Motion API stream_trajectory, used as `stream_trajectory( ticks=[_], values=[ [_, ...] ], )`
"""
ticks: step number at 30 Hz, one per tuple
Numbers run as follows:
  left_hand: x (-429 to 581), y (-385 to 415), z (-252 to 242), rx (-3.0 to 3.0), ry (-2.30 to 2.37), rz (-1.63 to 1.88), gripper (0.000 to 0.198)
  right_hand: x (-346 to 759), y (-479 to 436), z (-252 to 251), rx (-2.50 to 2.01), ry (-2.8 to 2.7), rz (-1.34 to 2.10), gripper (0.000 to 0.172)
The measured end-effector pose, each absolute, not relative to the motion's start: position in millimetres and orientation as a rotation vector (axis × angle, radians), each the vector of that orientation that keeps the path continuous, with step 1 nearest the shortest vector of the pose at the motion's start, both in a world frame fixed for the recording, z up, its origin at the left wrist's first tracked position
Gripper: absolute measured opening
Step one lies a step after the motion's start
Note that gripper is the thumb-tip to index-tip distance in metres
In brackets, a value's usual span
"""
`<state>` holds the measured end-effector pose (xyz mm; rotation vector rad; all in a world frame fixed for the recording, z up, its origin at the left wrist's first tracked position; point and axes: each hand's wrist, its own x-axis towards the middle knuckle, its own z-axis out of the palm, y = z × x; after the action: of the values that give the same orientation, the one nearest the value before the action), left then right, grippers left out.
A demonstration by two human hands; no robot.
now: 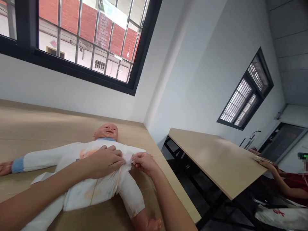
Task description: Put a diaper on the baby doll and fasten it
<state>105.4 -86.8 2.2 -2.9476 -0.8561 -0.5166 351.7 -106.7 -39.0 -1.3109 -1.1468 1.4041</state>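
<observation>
A baby doll (107, 131) lies on its back on the table, in a white shirt (69, 149) with blue cuffs and collar and an orange print on the chest. Around its hips is a white diaper (89, 194) with a pale print. My left hand (107, 160) rests over the doll's chest, its fingers bent over the shirt and the fingertips partly hidden. Beside it, my right hand (144, 162) pinches the shirt's white edge between thumb and fingers. One bare foot (154, 223) of the doll points towards me.
The doll's wooden table (156, 141) stands against the wall under a barred window (91, 38). Past a gap on the right is a second table (204, 154). A person's hands (267, 165) lie at its far end. Below sits a white plastic bag (281, 218).
</observation>
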Motion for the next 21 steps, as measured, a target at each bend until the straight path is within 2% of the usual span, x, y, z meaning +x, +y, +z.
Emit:
stream_trajectory(
  ticks=[6,10,14,21],
  values=[
    [129.0,-79.2,12.3,-3.022,-0.850,-0.335,0.028,356.6,-102.7,-42.1,-1.370,-1.187,1.408,0.029],
    [131.3,-78.1,8.1,-3.048,-0.744,-0.395,0.035,359.8,-101.1,-43.8,-1.375,-1.188,1.416,0.028],
    [127.2,-78.9,2.2,-3.006,-0.683,-0.397,0.034,362.6,-101.2,-44.6,-1.397,-1.210,1.410,0.029],
    [137.0,-87.3,8.7,-2.976,-1.074,-0.163,0.032,367.4,-101.8,-42.3,-1.415,-1.236,1.409,0.028]
  ],
)
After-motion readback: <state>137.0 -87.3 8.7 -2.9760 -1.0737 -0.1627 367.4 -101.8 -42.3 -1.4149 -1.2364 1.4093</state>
